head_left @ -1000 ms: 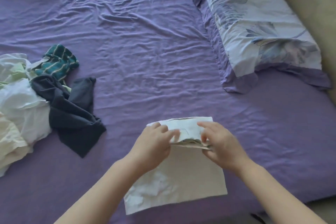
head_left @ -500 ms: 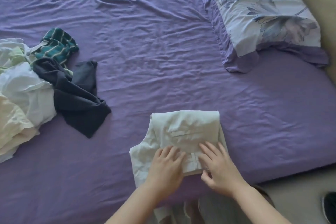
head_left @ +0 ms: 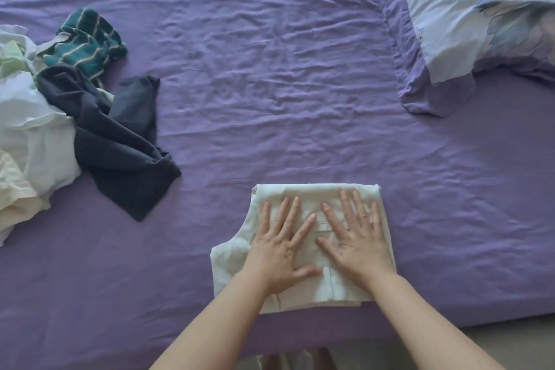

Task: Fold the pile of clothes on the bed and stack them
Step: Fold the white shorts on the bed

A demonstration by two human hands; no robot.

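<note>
The garment point(head_left: 303, 195) lies folded on the bed point(head_left: 270, 84) right under your hands, near the bed's front edge, with its far fold just past your fingertips and its near edge at your wrists. Your left hand point(head_left: 280, 245) lies flat on its left half, fingers straight and spread, the thumb reaching toward the middle. Your right hand point(head_left: 354, 237) lies flat on its right half in the same way, fingers fanned out and pointing away from you. The two hands sit side by side, close but not touching, and neither one grips any cloth. A strip of the garment sticks out to the left of your left hand, with a curved cut in its edge. Well off to the left of your left hand sits the pile point(head_left: 27, 141) of unfolded clothes: pale pieces at the far left, a dark piece point(head_left: 120, 147) spilling toward you and lying nearest your left hand, and a green striped piece point(head_left: 87, 42) behind it. Far beyond your right hand, up and to the right, a pillow point(head_left: 480, 15) with a leaf print rests on the bed.
</note>
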